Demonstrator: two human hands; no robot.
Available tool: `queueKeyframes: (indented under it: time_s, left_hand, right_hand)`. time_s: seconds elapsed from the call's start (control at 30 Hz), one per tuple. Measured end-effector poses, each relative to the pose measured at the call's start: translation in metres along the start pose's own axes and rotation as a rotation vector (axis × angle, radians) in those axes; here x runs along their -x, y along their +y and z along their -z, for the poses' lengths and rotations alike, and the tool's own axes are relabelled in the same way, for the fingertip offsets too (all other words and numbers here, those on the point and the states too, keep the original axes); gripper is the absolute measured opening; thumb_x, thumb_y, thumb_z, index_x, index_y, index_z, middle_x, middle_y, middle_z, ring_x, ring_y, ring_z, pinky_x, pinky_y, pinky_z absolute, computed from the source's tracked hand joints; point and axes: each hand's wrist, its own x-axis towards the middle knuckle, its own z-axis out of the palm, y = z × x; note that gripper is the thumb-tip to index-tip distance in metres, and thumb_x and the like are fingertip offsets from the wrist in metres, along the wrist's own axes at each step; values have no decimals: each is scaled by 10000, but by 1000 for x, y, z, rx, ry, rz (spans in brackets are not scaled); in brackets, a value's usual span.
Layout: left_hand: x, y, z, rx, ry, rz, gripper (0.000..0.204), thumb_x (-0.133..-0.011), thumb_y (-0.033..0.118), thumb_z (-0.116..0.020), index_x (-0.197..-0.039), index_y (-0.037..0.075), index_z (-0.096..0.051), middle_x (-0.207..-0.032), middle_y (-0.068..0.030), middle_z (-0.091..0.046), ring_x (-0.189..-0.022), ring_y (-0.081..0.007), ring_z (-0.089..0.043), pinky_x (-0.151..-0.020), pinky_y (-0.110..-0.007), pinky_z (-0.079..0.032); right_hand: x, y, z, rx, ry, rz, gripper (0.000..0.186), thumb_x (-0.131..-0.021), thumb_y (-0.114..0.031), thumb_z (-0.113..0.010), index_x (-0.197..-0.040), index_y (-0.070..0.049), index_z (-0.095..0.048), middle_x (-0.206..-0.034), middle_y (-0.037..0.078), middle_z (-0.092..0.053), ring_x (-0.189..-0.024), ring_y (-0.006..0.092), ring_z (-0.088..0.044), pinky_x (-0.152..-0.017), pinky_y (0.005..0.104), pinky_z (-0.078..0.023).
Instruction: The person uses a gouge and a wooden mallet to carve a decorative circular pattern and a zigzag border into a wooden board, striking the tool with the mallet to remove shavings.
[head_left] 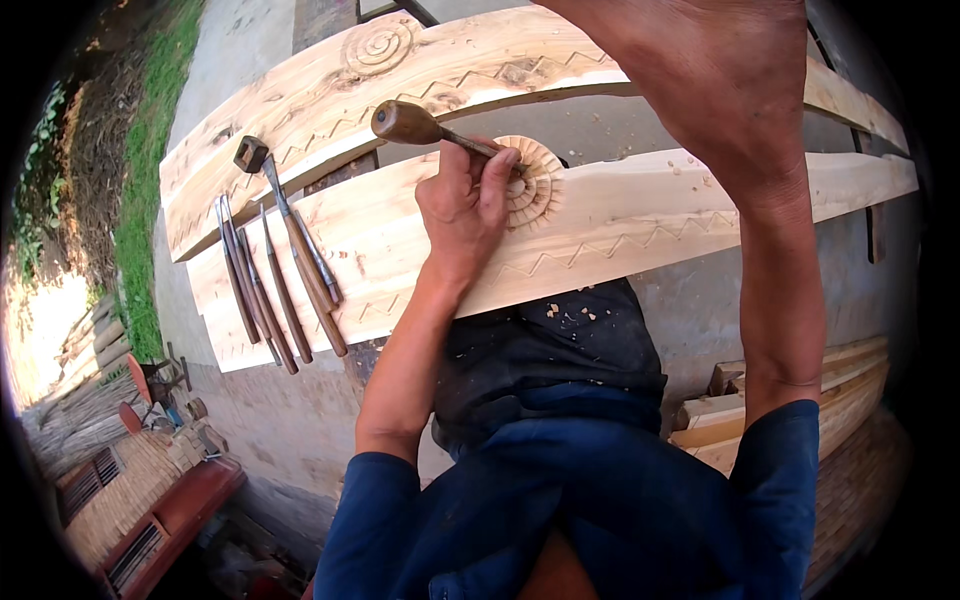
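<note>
My left hand (465, 215) is wrapped round the shank of a carving chisel (406, 122). Its bulbous wooden handle sticks up to the left, and the tip end lies at the carved round rosette (538, 195) on the nearer wooden board (610, 200). Large and close, my right hand (715, 90) is raised above the right part of the boards; its fingers run past the upper edge, so what they hold is hidden. On the nearer board's left end lie several slim wooden-handled chisels (278, 290) and a hammer-like tool with a dark metal head (251, 153).
A farther board (300, 110) bears a carved spiral (380, 45) and a zigzag line. Wood chips lie on the boards and on my dark trousers (560, 340). Stacked timber (780, 390) sits at lower right, a reddish wooden piece (175, 520) at lower left, grass (140, 260) far left.
</note>
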Motion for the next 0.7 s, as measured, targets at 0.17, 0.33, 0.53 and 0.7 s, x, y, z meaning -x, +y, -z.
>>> queueKeyframes:
  time_s: [0.17, 0.33, 0.53, 0.7]
  left_hand:
    - [-2, -3, -3, -10, 32, -27, 170, -1014, 80, -782, -1042, 16, -627, -782, -124, -782, -682, -210, -795, -588, -308, -579]
    - [-2, -6, -5, -48, 51, -70, 204, -1006, 105, -803, -1015, 21, -616, -746, -121, -763, -643, -236, -776, -565, -321, -562]
    - [0, 0, -2, -114, -31, -47, 146, -1037, 50, -747, -1121, -22, -652, -820, -112, -793, -729, -135, -768, -668, -275, -584]
    - [-3, -4, -5, -91, 56, -118, 248, -993, 114, -819, -940, 19, -596, -683, -134, -714, -561, -287, -712, -512, -355, -509]
  right_hand:
    - [2, -1, 0, 82, -53, 22, 425, -836, -52, -839, -1249, -48, -735, -953, 126, -759, -863, 224, -764, -764, 344, -582]
    - [3, -1, -1, 107, -64, 31, 397, -841, -75, -837, -1225, -62, -739, -910, 111, -735, -818, 231, -745, -726, 354, -569]
    - [1, -6, 7, 48, 27, -26, 363, -845, -103, -836, -1196, -78, -743, -860, 93, -706, -764, 240, -723, -681, 366, -554]
    - [-3, -6, -3, 387, -125, 138, 336, -849, -126, -835, -1172, -91, -747, -817, 78, -682, -719, 247, -704, -644, 376, -540]
